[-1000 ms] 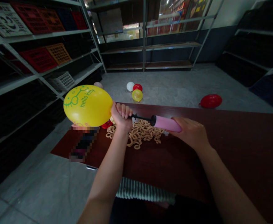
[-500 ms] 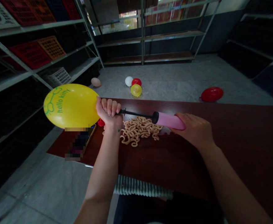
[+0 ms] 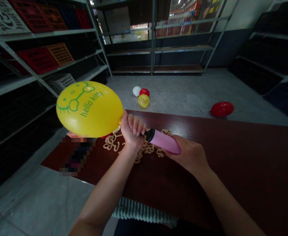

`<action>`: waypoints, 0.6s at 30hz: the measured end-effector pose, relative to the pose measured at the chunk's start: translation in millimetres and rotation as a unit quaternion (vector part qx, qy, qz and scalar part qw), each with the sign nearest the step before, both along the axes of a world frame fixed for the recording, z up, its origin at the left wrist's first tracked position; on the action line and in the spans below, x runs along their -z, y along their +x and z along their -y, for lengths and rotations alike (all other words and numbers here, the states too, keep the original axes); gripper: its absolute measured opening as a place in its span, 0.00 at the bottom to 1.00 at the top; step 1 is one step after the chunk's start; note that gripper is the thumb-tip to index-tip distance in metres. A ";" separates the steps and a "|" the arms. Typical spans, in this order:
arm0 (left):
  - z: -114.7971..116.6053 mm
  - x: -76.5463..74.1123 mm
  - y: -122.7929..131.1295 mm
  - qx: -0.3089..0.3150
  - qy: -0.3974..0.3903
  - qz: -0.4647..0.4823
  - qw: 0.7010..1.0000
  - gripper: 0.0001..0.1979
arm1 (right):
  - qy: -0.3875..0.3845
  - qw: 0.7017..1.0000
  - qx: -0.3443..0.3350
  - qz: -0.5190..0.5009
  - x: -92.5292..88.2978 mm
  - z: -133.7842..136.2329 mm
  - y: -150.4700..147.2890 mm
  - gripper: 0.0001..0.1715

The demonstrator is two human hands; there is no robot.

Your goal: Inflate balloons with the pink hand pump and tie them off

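Note:
An inflated yellow balloon [image 3: 90,114] with green "hello kitty" print points to the left. My left hand [image 3: 133,131] is closed around the balloon's neck and the black end of a hand pump; the nozzle is hidden in the fingers. My right hand [image 3: 189,152] is wrapped round the rear of the pink balloon pump [image 3: 165,143]. The pump's black collar sits close against my left fist, its rod almost out of sight. Beneath, a loose pile of tan curly pieces [image 3: 147,148] lies on the dark wooden table [image 3: 208,170].
A phone-like dark item [image 3: 78,155], partly pixelated, lies at the table's left end. Beyond the table, a white balloon [image 3: 136,90], a small yellow balloon [image 3: 143,101] and red balloons [image 3: 222,108] rest on the floor. Shelving with crates [image 3: 39,60] stands left.
My right hand has pushed the pink pump body left toward my left hand, so the long black rod has slid inside. The balloon and left hand have shifted right, and the print has turned more into view.

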State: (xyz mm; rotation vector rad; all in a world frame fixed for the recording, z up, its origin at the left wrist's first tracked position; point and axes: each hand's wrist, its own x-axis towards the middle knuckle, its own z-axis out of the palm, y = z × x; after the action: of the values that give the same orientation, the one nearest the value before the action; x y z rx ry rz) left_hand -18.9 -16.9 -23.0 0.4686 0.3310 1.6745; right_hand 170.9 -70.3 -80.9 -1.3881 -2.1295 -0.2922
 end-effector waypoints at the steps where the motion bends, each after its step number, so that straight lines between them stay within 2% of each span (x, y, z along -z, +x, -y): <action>1: 0.5 0.4 1.1 0.000 -0.003 0.000 1.000 0.31 | -0.003 1.000 0.000 -0.001 0.7 -0.2 0.0 0.25; 6: -2.5 3.2 -1.8 -0.001 -0.007 0.002 1.000 0.31 | -0.023 1.000 0.007 0.005 2.0 -1.8 4.0 0.26; 12: -7.7 3.9 -11.1 0.002 0.006 0.012 1.000 0.31 | 0.020 0.999 -0.021 0.012 -1.8 -5.4 2.4 0.28; 18: -13.7 -0.3 -29.0 -0.027 -0.016 0.013 0.999 0.31 | 0.048 0.997 0.008 0.068 0.7 -12.9 8.8 0.25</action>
State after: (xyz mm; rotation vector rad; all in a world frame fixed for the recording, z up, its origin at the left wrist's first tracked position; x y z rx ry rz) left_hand -47.9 -3.2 -22.7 0.4169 0.3533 1.7233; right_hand 179.7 -57.4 -81.6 -1.3646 -2.1841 -0.5011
